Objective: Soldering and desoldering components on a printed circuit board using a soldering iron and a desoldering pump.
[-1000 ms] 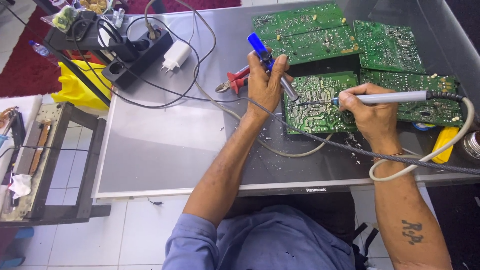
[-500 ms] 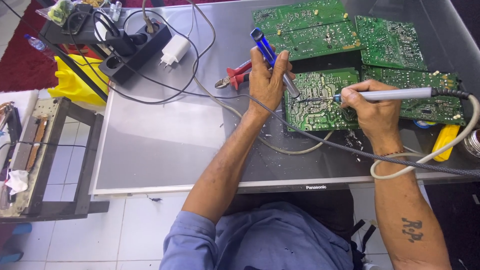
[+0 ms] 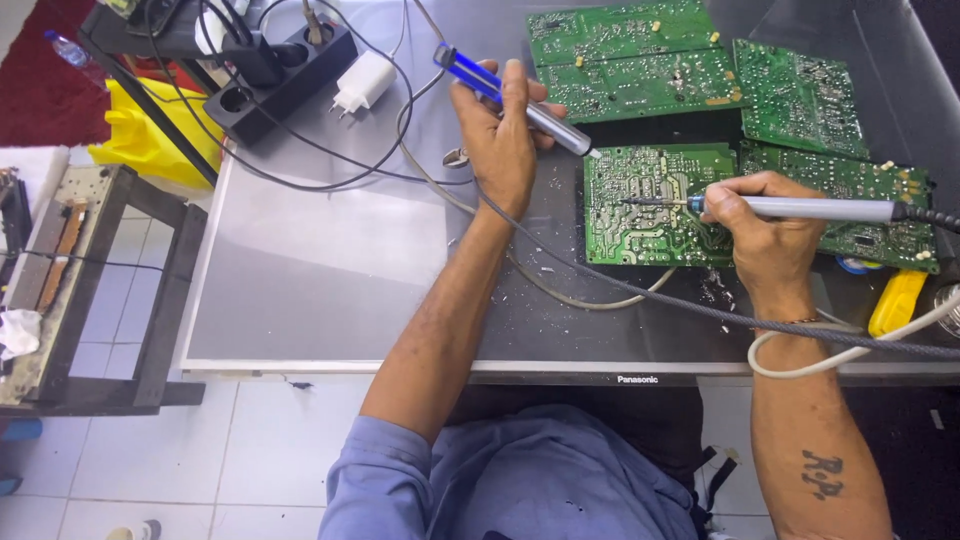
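Observation:
My left hand [image 3: 505, 140] grips a blue and silver desoldering pump [image 3: 555, 128], whose tip sits at the top left corner of a green circuit board [image 3: 640, 235]. My right hand [image 3: 760, 225] holds a grey soldering iron [image 3: 820, 209] like a pen. The iron's tip touches the middle of that board. The board lies on a flat screen panel [image 3: 330, 260] that serves as the worktop. The iron's grey cable [image 3: 640, 290] runs under my left forearm.
Three more green boards [image 3: 630, 60] [image 3: 795, 95] [image 3: 850, 180] lie behind and to the right. A black power strip [image 3: 285, 70] and white charger [image 3: 362, 83] sit at the back left. A yellow tool [image 3: 897, 300] is by my right wrist. A wooden stand [image 3: 90, 290] is on the left.
The pump tip has drawn back from the board's surface to its top left corner. The soldering iron stays on the board. The view has shifted slightly.

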